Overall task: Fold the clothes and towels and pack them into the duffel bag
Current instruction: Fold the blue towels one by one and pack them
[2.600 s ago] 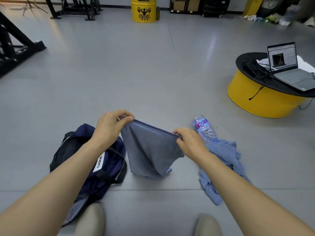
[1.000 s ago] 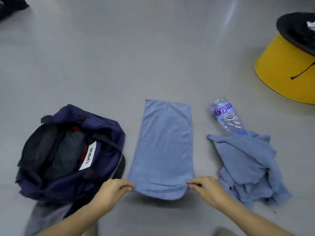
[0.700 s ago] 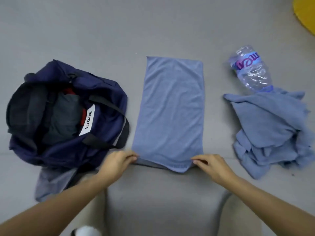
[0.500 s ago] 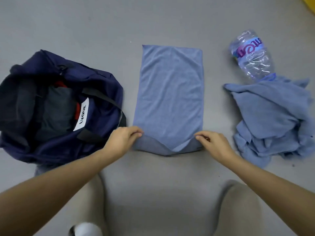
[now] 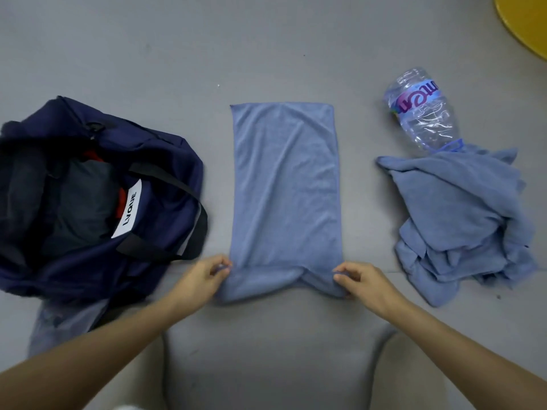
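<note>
A blue towel (image 5: 285,184) lies flat on the grey floor as a long rectangle running away from me. Its near end is turned over into a short fold. My left hand (image 5: 201,276) pinches the near left corner of that fold. My right hand (image 5: 362,279) pinches the near right corner. The navy duffel bag (image 5: 165,161) lies open to the left, with dark and red clothes inside and a white label on its strap. A crumpled blue garment (image 5: 461,214) is heaped to the right of the towel.
A clear plastic water bottle (image 5: 423,113) lies on the floor beyond the blue heap, its neck under the cloth. A yellow round stand (image 5: 529,22) shows at the top right corner. My knees fill the bottom edge. A grey cloth (image 5: 59,324) pokes from under the bag.
The towel went from hanging between my hands to lying flat on the floor. Both hands have since lifted its near edge and turned it over into a short fold.
</note>
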